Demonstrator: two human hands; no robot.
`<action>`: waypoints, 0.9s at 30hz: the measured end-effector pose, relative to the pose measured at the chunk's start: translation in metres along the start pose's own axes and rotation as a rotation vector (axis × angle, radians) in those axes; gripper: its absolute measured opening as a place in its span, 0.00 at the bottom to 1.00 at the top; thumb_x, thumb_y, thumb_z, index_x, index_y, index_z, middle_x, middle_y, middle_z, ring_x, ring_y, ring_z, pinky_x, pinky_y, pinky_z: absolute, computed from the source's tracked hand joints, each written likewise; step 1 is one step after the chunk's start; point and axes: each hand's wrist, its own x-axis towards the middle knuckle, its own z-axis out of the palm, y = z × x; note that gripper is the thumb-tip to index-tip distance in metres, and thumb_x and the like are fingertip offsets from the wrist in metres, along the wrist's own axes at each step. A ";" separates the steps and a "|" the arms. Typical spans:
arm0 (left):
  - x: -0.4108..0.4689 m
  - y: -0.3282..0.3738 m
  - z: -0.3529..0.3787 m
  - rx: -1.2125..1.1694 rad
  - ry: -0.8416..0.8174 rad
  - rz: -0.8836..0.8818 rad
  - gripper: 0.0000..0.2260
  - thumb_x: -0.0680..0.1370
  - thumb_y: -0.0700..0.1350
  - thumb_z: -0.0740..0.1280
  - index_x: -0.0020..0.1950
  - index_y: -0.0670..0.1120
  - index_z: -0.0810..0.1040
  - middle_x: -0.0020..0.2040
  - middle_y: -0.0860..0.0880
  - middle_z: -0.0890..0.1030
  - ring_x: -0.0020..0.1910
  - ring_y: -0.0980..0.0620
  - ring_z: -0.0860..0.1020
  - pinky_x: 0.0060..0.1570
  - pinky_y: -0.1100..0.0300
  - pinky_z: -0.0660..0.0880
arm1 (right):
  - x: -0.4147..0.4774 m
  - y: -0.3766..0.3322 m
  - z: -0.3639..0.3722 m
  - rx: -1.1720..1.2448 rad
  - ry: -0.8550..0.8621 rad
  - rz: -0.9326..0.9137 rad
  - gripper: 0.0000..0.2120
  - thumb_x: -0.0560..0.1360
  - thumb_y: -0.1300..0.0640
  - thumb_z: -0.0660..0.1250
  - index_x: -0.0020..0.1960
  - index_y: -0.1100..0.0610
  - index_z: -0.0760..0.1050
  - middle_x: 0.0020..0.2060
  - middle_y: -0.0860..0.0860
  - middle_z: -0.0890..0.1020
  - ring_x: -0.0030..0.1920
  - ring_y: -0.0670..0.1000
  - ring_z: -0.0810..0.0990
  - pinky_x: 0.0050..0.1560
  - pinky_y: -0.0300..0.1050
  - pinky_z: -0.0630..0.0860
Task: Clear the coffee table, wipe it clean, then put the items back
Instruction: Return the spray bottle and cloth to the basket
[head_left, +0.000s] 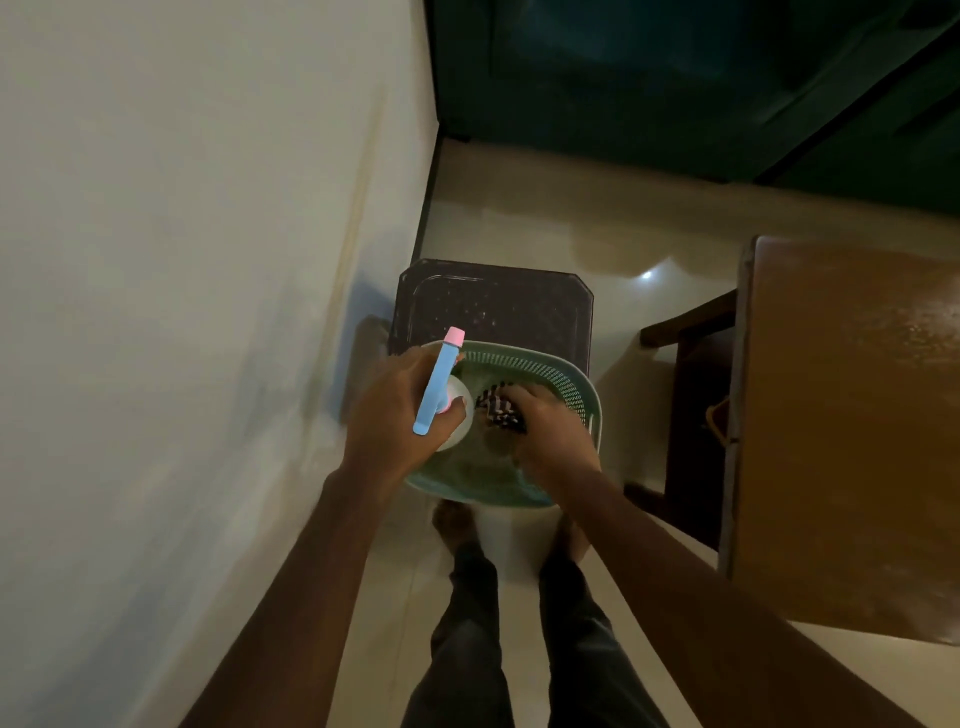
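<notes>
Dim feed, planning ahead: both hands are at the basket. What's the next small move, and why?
Probably lift the cloth out of the basket with the right hand. Its grip is curled on the cloth inside the basket, the left hand holds the spray bottle, and the table stands to the right, so wiping looks close.

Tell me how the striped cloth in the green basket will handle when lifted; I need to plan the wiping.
Probably floppy: the striped cloth lies crumpled under the curled fingers of the right hand. Likely light, since it bunches small inside the green basket. It should not slip or roll, being soft fabric.
</notes>
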 end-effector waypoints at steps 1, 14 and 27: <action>0.000 -0.005 0.004 -0.004 0.009 0.034 0.24 0.64 0.45 0.78 0.55 0.45 0.72 0.39 0.42 0.82 0.37 0.54 0.74 0.43 0.72 0.69 | 0.004 0.001 0.004 -0.035 0.034 -0.013 0.28 0.74 0.56 0.72 0.73 0.51 0.69 0.70 0.51 0.72 0.69 0.54 0.71 0.69 0.52 0.70; -0.014 -0.043 0.033 -0.111 -0.060 0.006 0.16 0.70 0.47 0.75 0.51 0.49 0.70 0.39 0.51 0.75 0.37 0.54 0.74 0.40 0.59 0.78 | 0.019 0.017 0.043 -0.311 -0.246 0.075 0.39 0.74 0.52 0.71 0.78 0.50 0.54 0.73 0.57 0.57 0.73 0.61 0.57 0.68 0.63 0.68; -0.026 -0.058 0.016 -0.143 -0.332 -0.220 0.31 0.68 0.46 0.79 0.68 0.47 0.72 0.56 0.52 0.78 0.53 0.52 0.78 0.55 0.50 0.78 | -0.011 0.001 0.002 0.007 0.124 0.077 0.12 0.78 0.63 0.63 0.60 0.58 0.77 0.59 0.53 0.74 0.58 0.53 0.74 0.58 0.48 0.75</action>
